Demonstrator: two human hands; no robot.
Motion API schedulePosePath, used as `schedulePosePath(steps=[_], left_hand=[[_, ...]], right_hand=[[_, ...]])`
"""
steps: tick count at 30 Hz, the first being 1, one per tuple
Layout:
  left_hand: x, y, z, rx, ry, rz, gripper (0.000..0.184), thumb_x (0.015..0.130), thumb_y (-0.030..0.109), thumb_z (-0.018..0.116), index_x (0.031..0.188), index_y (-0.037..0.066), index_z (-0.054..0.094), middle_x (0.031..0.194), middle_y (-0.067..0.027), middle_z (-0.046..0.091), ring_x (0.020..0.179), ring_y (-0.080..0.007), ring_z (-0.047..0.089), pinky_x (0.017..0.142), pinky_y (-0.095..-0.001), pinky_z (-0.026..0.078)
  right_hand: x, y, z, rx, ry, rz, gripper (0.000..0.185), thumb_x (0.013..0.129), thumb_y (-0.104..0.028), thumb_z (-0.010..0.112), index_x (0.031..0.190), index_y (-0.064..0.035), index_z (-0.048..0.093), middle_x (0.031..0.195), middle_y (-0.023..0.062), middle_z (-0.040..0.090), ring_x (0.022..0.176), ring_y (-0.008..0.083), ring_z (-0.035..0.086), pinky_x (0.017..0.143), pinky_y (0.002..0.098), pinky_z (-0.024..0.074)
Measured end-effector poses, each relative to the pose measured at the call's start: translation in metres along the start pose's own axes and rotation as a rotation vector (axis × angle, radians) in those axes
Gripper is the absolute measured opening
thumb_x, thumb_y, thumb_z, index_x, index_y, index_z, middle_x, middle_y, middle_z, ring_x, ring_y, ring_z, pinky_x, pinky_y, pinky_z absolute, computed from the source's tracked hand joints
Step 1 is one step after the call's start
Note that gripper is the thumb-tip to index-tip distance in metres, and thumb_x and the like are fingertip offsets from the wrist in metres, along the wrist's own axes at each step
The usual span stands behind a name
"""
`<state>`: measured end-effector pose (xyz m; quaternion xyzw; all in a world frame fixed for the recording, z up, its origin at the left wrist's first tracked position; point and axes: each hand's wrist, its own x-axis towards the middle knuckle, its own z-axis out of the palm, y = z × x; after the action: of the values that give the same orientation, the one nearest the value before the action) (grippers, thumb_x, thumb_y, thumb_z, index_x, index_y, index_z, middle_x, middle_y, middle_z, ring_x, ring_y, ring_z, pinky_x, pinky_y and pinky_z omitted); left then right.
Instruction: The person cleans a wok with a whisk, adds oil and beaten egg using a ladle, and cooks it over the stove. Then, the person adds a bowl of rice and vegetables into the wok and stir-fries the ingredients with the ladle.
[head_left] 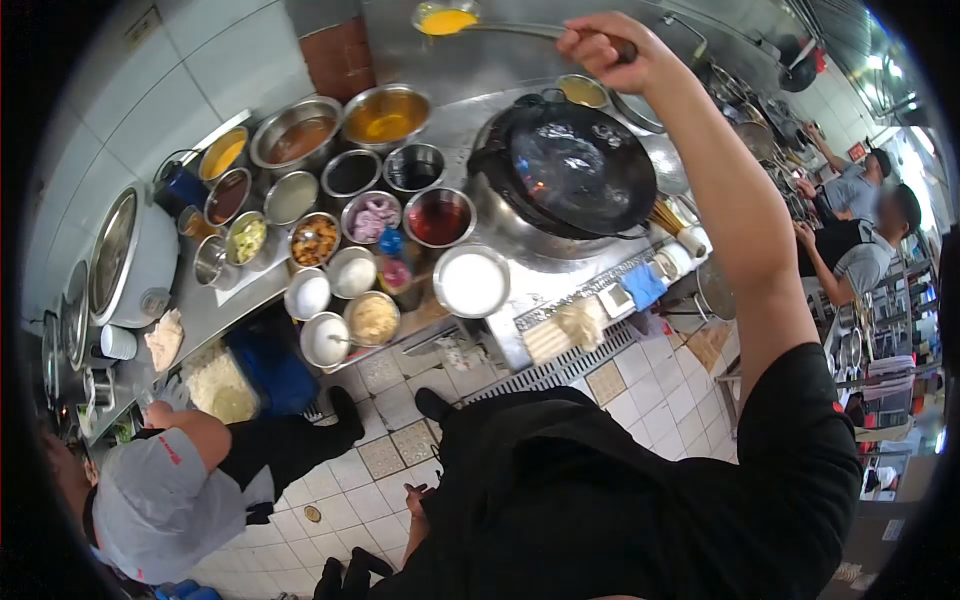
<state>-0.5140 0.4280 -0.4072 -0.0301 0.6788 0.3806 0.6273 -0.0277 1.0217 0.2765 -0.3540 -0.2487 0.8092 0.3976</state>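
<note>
My right hand [602,48] is raised over the back of the stove, its fingers wrapped round the handle of a long ladle [446,20]. Yellow liquid fills the ladle's bowl at the top centre, above a steel bowl of yellow-orange liquid [385,116]. Below and left of my hand, a black wok [580,165] rests on the burner, dark and shiny inside. My left hand [417,497] hangs low beside my body, over the tiled floor, with its fingers apart and holding nothing.
Steel bowls of sauces and seasonings, including white powder [472,282], cover the counter left of the wok. A blue cloth [642,285] lies at the stove's front edge. A co-worker [170,500] bends at lower left; other people [850,250] stand at right.
</note>
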Motion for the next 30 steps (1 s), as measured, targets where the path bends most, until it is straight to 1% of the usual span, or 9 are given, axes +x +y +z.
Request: schedulePosePath(steps=[4,10,14,17,21,23,24,28,30], left_hand=[[-0.019,-0.031,0.046,0.115,0.0,0.003,0.084,0.095,0.065,0.031,0.114,-0.014,0.054,0.081,-0.0218,0.067,0.076,-0.0295,0.066,0.073,-0.0404,0.053],[-0.042,-0.056,0.114,0.436,0.084,-0.071,0.077,0.096,0.064,0.032,0.097,-0.004,0.068,0.07,-0.0086,0.063,0.061,-0.0186,0.056,0.061,-0.0297,0.045],[-0.092,-0.034,0.168,0.467,0.13,0.221,0.078,0.097,0.063,0.029,0.088,-0.003,0.07,0.065,-0.0051,0.061,0.057,-0.0155,0.053,0.056,-0.026,0.042],[-0.108,-0.014,0.186,0.481,0.068,0.212,0.081,0.096,0.066,0.027,0.088,-0.002,0.071,0.065,-0.006,0.062,0.059,-0.0156,0.055,0.057,-0.0266,0.044],[-0.139,0.026,0.214,0.534,0.151,-0.013,0.084,0.092,0.071,0.027,0.11,-0.003,0.062,0.089,-0.0156,0.066,0.077,-0.0237,0.06,0.068,-0.0361,0.048],[-0.129,0.024,0.212,0.457,0.117,-0.11,0.086,0.091,0.073,0.027,0.126,-0.002,0.051,0.112,-0.0211,0.061,0.089,-0.0308,0.06,0.076,-0.0438,0.047],[-0.113,0.022,0.209,0.412,0.108,-0.116,0.085,0.091,0.072,0.028,0.125,-0.002,0.051,0.112,-0.0211,0.061,0.09,-0.0307,0.061,0.076,-0.0437,0.048],[-0.111,0.041,0.244,0.305,0.112,-0.094,0.078,0.095,0.066,0.027,0.126,-0.002,0.05,0.118,-0.0223,0.059,0.1,-0.0319,0.06,0.081,-0.0463,0.048],[-0.109,0.038,0.265,0.268,0.119,-0.083,0.077,0.095,0.065,0.027,0.126,-0.002,0.05,0.119,-0.0226,0.058,0.102,-0.0325,0.06,0.082,-0.0471,0.047]], right_hand=[[-0.089,0.018,-0.089,-0.349,0.296,-0.136,0.024,0.094,-0.016,0.056,0.077,-0.0021,0.048,0.065,0.0006,0.049,0.042,0.0017,0.037,0.032,0.0154,0.0264],[-0.164,0.066,-0.218,-0.434,0.556,0.027,0.02,0.094,-0.019,0.05,0.08,-0.0052,0.05,0.068,0.0054,0.058,0.038,0.008,0.042,0.032,0.0236,0.0311],[-0.181,0.097,-0.279,-0.528,0.588,0.078,0.011,0.094,-0.016,0.05,0.1,-0.0074,0.051,0.067,0.0047,0.055,0.037,0.01,0.043,0.031,0.0264,0.0316],[-0.191,0.119,-0.292,-0.602,0.666,0.059,0.029,0.093,-0.015,0.052,0.121,-0.0095,0.047,0.069,0.0053,0.054,0.037,0.0101,0.043,0.031,0.0259,0.0309],[-0.202,0.133,-0.315,-0.965,0.66,-0.031,0.051,0.089,-0.013,0.058,0.136,-0.0043,0.039,0.077,0.0099,0.061,0.049,0.0156,0.054,0.043,0.0321,0.0422],[-0.206,0.136,-0.31,-1.375,0.654,-0.372,0.053,0.089,-0.013,0.059,0.138,-0.0039,0.04,0.083,0.0151,0.065,0.065,0.0222,0.063,0.061,0.0358,0.0496],[-0.218,0.129,-0.297,-1.383,0.731,-0.244,0.052,0.089,-0.012,0.059,0.137,-0.0072,0.042,0.085,0.0194,0.065,0.078,0.0271,0.065,0.075,0.0368,0.0494],[-0.234,0.131,-0.298,-1.479,0.726,-0.417,0.049,0.089,-0.008,0.057,0.136,-0.0147,0.044,0.075,0.019,0.059,0.069,0.0295,0.06,0.067,0.0369,0.0466],[-0.238,0.136,-0.309,-1.373,0.651,-0.439,0.052,0.087,-0.002,0.058,0.136,-0.0135,0.044,0.07,0.0086,0.05,0.063,0.0175,0.049,0.06,0.0307,0.0418]])
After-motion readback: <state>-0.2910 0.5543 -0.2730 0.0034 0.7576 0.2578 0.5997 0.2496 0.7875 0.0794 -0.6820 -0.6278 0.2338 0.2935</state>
